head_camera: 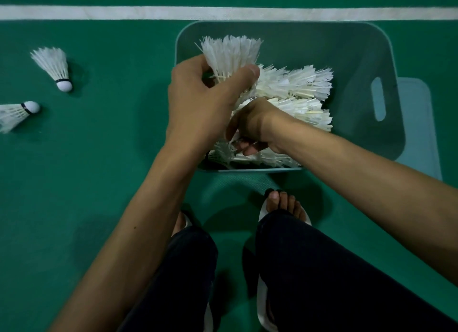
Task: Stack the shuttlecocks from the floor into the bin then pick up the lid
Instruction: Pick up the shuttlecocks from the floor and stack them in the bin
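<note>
A pale teal bin (359, 42) stands on the green floor in front of me. Several white feather shuttlecocks (295, 84) lie stacked in rows inside it. My left hand (203, 101) is shut on a shuttlecock (230, 54), feathers pointing up, over the bin's left side. My right hand (255, 128) reaches down into the bin's near left corner, fingers curled around the stacked shuttlecocks there. Two loose shuttlecocks lie on the floor at the left, one (55, 68) farther and one (14, 113) at the frame's edge. The pale lid (421, 123) lies flat on the floor, partly under the bin's right side.
A white court line (99, 12) runs across the floor behind the bin. My feet in sandals (285, 208) and my dark trouser legs are just below the bin's near edge.
</note>
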Demonstrator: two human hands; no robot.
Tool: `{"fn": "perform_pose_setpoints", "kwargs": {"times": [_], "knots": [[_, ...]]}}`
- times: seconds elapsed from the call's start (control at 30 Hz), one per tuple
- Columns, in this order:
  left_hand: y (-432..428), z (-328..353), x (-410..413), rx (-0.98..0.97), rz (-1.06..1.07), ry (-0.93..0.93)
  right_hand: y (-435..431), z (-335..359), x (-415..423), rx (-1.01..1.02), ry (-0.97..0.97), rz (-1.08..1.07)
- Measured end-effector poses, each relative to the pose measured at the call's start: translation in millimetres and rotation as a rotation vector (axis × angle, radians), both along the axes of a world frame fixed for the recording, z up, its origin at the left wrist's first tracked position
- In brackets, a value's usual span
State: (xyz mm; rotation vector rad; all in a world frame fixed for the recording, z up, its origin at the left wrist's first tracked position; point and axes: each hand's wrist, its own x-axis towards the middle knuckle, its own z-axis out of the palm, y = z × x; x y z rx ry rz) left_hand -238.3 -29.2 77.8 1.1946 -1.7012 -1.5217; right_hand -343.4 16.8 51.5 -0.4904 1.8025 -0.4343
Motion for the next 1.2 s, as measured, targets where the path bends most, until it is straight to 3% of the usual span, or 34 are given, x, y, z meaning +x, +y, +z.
{"fn": "perform_pose_setpoints", "kwargs": {"times": [0.13, 0.3, 0.4, 0.47, 0.6, 0.73, 0.9, 1.0, 1.13, 1.2], "knots": [[-3, 1, 1, 0.007, 0.014, 0.021, 12, 14, -21, -0.064, -0.055, -0.08], [-1, 6, 0, 0.065, -0.017, 0.015, 32, 45, -60, -0.238, 0.096, -0.188], [-2, 6, 0, 0.115, -0.093, -0.035, 34, 55, -67, -0.547, 0.282, -0.056], [-2, 5, -1, 0.154, -0.16, -0.076, 32, 56, -67, -0.643, 0.282, 0.096], [0, 2, -2, 0.22, -0.199, -0.131, 30, 49, -63, -0.566, 0.25, 0.281], [1, 1, 0, 0.316, -0.182, -0.189, 37, 42, -63, -0.481, 0.139, 0.168], [-3, 4, -4, 0.406, -0.146, -0.123, 49, 48, -64, -0.566, 0.128, 0.178], [-5, 1, -3, 0.429, -0.127, -0.115, 51, 50, -59, -0.605, 0.221, 0.274], [-3, 2, -3, 0.447, -0.101, -0.036, 45, 37, -51, -0.576, 0.501, 0.316], [-4, 6, -2, 0.436, -0.076, -0.028, 43, 35, -51, -0.557, 0.528, 0.302]]}}
